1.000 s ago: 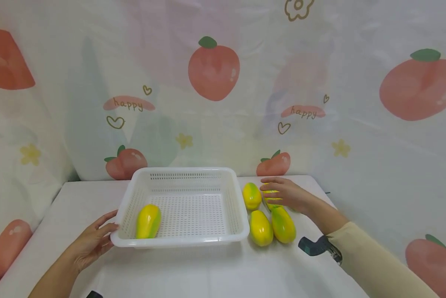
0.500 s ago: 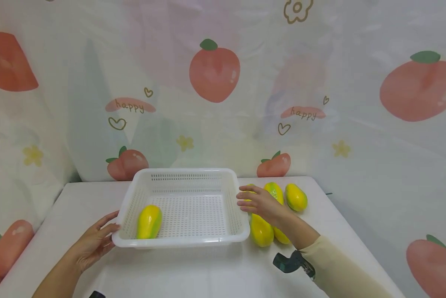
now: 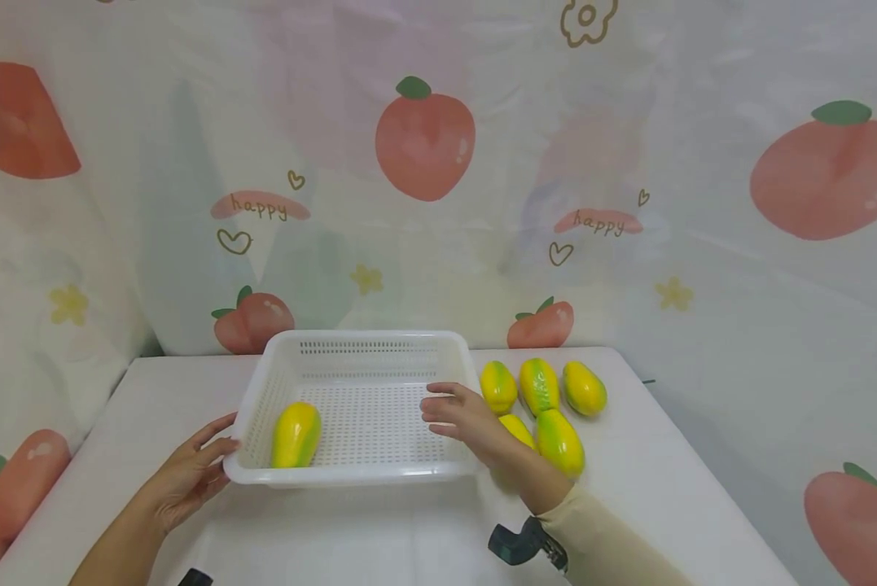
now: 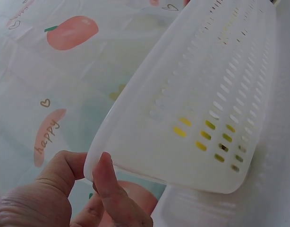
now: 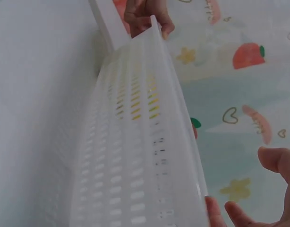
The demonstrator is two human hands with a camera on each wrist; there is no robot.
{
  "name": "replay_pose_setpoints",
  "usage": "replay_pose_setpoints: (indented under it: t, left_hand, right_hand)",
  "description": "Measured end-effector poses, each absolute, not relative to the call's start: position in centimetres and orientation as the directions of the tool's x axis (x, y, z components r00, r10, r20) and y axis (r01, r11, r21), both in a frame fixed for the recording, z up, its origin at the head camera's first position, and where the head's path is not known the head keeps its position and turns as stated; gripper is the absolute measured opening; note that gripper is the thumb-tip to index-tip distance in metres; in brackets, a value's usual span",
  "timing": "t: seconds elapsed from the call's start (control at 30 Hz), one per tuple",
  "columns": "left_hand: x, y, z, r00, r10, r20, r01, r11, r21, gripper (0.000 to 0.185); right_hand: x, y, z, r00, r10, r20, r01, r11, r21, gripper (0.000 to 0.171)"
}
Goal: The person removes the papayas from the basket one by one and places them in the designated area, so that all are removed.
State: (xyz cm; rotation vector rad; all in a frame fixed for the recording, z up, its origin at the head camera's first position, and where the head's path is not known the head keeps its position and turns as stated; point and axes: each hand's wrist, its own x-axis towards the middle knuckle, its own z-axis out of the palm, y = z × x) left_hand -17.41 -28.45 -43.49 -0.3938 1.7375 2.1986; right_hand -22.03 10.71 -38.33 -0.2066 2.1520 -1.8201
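Moved left since the earlier pictures: right hand (image 3: 467,419), away from the fruits and over to the right rim of the white basket (image 3: 368,476). Uncovered all 5 loose yellow-green fruits (image 3: 537,384) on the table (image 3: 651,505), just beside the basket. Probably meant no fruit picked up this time, just a grab for the basket with both hands.

From the head view: left hand (image 3: 189,472) stayed at the basket's near left corner, fingers relaxed and touching the rim. Right hand's fingers straight and spread, holding nothing. Saw 1 fruit in the basket (image 3: 295,434), lying by the left wall.

From the left wrist view: thumb and fingertip (image 4: 105,177) pressed against the basket corner (image 4: 149,156), not wrapped round it. Yellow showed through the holes.

From the right wrist view: right fingers (image 5: 277,163) open, close to the basket rim (image 5: 183,142), maybe touching at 1 fingertip. Left hand far off (image 5: 145,12) at the other end.
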Motion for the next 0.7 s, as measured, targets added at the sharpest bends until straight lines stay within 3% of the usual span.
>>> replay_pose_setpoints:
  t: [0.23, 0.7]
  left_hand:
    - [-17.6, -28.4, -43.5, -0.919, 0.068, -0.387, -0.393, -0.222, 0.892, 0.036]
    - [-17.5, -28.5, -43.8, -0.929, 0.081, -0.361, -0.369, -0.252, 0.895, 0.034]
  right_hand:
    - [-22.4, 8.2, -39.6, -0.926, -0.358, -0.123, 0.061, 0.179, -0.982, 0.055]
    - [-23.0, 3.4, -40.3, -0.91, -0.377, -0.171, 0.132, 0.128, -0.983, 0.059]
